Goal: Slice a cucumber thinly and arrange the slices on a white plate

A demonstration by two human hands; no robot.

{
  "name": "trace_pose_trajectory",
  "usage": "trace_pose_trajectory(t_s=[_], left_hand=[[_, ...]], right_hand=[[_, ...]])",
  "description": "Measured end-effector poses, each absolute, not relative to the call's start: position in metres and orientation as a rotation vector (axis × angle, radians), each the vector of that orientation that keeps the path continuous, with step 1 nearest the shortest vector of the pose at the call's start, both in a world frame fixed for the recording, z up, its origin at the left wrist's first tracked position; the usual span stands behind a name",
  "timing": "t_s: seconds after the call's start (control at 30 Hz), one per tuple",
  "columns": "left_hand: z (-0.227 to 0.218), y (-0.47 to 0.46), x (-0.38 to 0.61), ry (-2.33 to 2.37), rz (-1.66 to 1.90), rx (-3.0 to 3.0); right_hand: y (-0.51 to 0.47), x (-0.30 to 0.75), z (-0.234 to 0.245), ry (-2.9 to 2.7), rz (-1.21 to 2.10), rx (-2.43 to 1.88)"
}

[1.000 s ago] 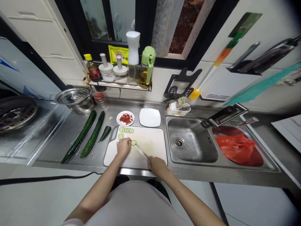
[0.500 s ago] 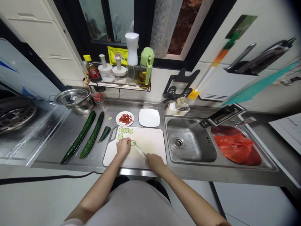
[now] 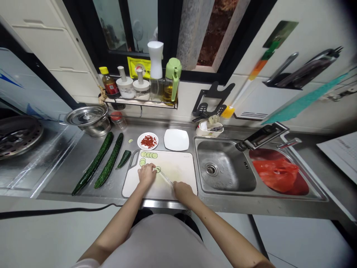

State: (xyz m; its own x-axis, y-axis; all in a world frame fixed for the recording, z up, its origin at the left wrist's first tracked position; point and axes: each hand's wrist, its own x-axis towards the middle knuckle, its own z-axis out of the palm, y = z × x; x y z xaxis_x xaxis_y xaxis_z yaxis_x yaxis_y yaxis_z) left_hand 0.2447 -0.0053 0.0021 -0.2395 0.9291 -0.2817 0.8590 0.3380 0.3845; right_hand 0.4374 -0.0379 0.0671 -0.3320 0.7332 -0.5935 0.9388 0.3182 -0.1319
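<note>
Knife (image 3: pixel 166 179) gripped in right hand (image 3: pixel 183 193), shifted slightly leftward, left hand (image 3: pixel 146 175) at cucumber slice (image 3: pixel 158 169), grip unclear

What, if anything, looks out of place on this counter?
One small pale-green piece, probably cucumber, lies alone on the counter, left of the plate of red bits. It looks stray because the neat cucumber slices lie on the cutting board.

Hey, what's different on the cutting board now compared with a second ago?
The right hand, holding the knife, has shifted slightly left over the cutting board. No grasp or release shows. The left hand stays by the cucumber slice at the blade's tip; the row of slices is unchanged.
</note>
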Motion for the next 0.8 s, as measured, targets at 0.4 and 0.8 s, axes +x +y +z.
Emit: trace_pose_trajectory(t_s=[0.4,0.8], left_hand=[[0.005,-0.006,0.244,2.137,0.228,1.558],[0.006,-0.003,0.244,2.123,0.197,1.534]], right_hand=[[-0.044,0.446,0.061,2.156,-0.664,1.507],[-0.036,0.432,0.066,2.154,-0.652,1.493]])
